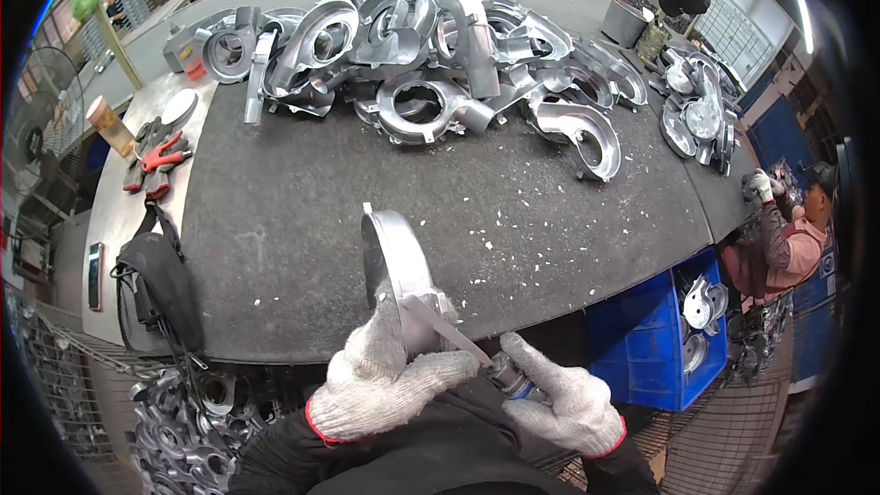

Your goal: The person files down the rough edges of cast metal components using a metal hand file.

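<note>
My left hand (376, 376), in a white knitted glove with a red cuff, grips a silvery curved metal casting (401, 252) near the front edge of the dark table. The casting stands on its edge, its rounded side facing right. In my right hand (568, 399), gloved alike, is a hand tool with a long, flat, narrow blade (447, 328) and a metal body with a blue ring. Its blade reaches up and left across the casting's lower end. I cannot tell whether it touches the metal. The handle is mostly hidden in my palm.
Several ring-shaped castings (417, 110) are heaped along the table's far side. Pale chips litter the dark mat (275, 220). A blue bin (642, 339) stands at right, near another person (779, 247). Left are a black bag (160, 284), red-and-grey gloves (158, 163) and a phone (95, 275).
</note>
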Demonstrator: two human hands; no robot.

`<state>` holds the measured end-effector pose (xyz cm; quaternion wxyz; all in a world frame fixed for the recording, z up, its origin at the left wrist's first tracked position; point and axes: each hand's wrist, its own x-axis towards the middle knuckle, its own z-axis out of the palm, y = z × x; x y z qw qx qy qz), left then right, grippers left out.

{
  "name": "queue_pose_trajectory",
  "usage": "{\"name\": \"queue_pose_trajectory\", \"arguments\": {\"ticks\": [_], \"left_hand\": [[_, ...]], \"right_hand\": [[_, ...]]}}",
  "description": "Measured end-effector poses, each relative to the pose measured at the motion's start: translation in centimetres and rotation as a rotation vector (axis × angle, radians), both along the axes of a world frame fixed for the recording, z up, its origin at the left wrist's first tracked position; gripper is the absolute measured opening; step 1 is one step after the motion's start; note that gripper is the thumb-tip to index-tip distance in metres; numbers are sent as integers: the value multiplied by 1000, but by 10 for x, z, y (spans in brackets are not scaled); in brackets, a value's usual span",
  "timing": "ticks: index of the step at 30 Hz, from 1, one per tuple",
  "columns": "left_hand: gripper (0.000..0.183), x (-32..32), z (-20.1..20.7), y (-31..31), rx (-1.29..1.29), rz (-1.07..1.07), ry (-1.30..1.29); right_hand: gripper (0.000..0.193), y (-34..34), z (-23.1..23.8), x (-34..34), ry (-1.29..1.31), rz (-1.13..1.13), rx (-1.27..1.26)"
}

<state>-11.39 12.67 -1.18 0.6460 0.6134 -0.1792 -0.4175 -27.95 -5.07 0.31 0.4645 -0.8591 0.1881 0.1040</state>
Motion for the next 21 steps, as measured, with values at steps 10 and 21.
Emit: {"name": "queue_pose_trajectory", "arguments": {"ticks": [10,21], "left_hand": [[61,3,-14,2,-73,-21,-91],[72,24,-28,8,-283,-56,272]], "right_hand": [[74,-4,25,15,98,162,-272],[73,-7,19,-2,-124,-11,-85]]}}
